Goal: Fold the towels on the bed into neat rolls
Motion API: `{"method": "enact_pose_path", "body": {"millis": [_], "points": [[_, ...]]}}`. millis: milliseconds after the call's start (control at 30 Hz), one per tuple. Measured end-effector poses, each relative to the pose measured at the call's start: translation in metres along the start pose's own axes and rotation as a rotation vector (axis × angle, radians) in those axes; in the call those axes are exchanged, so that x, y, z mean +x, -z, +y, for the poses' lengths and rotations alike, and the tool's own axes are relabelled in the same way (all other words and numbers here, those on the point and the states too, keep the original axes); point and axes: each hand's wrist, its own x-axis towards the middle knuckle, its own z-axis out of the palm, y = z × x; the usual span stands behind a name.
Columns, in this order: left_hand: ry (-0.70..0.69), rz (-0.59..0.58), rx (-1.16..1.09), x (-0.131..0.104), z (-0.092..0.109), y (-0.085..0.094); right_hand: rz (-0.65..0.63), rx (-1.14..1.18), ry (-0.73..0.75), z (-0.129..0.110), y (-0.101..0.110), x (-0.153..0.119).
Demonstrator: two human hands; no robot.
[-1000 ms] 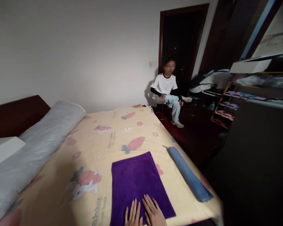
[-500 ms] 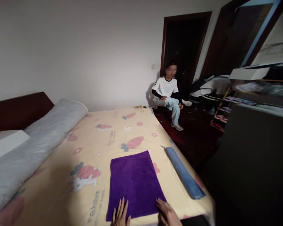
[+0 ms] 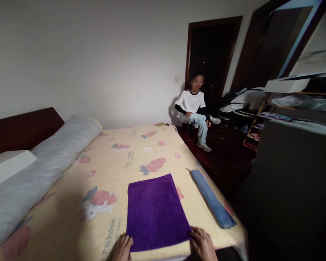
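Note:
A purple cloth [image 3: 156,214], folded into a rough rectangle, lies flat on the bed's patterned yellow sheet [image 3: 136,145]. My left hand [image 3: 123,248] is at its near left corner, fingers closed on the edge. At the near right corner my right hand [image 3: 202,242] pinches the cloth between thumb and fingers. To the right of the cloth, along the bed's edge, lies a rolled blue cloth [image 3: 212,199] with a thin tie at its far end.
A long grey bedding roll [image 3: 59,156] and a white box [image 3: 11,165] are by the dark headboard [image 3: 24,125]. Beyond the bed a person [image 3: 192,105] sits against the wall. At right stand a shoe rack [image 3: 254,125] and a dark cabinet [image 3: 290,181].
My left hand has moved left from lying spread on the cloth to its near left corner. My right hand has shifted right and taken hold of the near right corner.

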Motion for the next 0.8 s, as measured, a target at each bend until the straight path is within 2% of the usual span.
{"method": "enact_pose_path", "body": {"millis": [100,200,467,633,800], "points": [[0.008,0.072,-0.045,-0.002,0.007,0.01,0.026,0.016,-0.06,0.008,-0.002,0.003],[0.012,0.116,-0.124,0.0,0.001,0.012,0.022,0.02,-0.115,0.017,-0.004,0.008],[0.035,0.212,-0.287,0.017,-0.032,-0.003,-0.011,-0.015,-0.241,0.009,-0.002,0.024],[-0.008,0.328,-0.373,0.019,-0.036,-0.007,-0.013,-0.073,-0.263,0.002,-0.001,0.033],[0.036,0.39,-0.389,0.024,-0.036,-0.02,-0.002,-0.151,-0.213,0.002,-0.004,0.036]]}}
